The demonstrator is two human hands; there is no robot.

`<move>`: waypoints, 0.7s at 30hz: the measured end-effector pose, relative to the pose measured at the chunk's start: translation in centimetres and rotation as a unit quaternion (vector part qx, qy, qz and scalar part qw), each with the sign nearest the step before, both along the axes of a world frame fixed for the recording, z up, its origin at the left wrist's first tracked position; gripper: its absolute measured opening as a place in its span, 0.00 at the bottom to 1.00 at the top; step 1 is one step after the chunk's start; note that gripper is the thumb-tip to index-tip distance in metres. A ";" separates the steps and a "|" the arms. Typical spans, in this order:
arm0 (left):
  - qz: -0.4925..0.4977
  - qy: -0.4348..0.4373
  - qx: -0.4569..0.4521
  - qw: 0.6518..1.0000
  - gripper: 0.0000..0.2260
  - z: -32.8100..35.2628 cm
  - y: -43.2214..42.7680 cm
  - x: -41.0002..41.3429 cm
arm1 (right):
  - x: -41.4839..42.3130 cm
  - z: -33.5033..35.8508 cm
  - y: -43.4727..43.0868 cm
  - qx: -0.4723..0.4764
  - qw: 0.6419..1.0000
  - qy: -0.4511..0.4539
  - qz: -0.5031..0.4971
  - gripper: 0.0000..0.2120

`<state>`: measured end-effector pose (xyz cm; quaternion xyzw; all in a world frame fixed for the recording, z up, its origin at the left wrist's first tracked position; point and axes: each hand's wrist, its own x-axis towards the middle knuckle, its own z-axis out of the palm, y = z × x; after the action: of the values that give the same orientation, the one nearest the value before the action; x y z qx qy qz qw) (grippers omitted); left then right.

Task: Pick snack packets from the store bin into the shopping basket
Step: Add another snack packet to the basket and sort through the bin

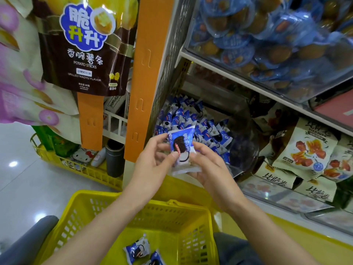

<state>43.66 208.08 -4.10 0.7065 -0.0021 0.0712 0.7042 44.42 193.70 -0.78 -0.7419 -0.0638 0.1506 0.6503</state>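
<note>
A snack packet point(180, 150), upright, is pinched between left hand point(152, 159) and right hand point(208, 167); the shopping basket point(91, 195) is seen directly below.

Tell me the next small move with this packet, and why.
Probably lower the blue packet straight down and drop it into the yellow basket. Both the left hand and right hand pinch it in front of the bin, the basket sits below the hands, and two like packets lie inside.
</note>
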 end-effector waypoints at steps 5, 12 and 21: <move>0.001 -0.083 0.120 0.989 0.22 0.8 -0.6 1.9 | 1.8 1.2 -0.9 -0.085 0.987 -0.117 -0.065 0.09; -0.061 -0.203 0.518 0.829 0.17 -0.5 0.3 4.7 | 12.8 1.6 -4.8 -0.253 0.897 -0.199 -0.304 0.10; -0.051 -0.323 0.538 0.777 0.15 -2.0 1.1 6.4 | 23.7 -1.6 -6.6 -0.458 0.834 -0.136 -0.276 0.16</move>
<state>50.07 209.22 -6.14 0.9048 -0.3029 0.2465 0.1699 68.10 187.11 -2.38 -0.9546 0.1319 -0.1259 0.2355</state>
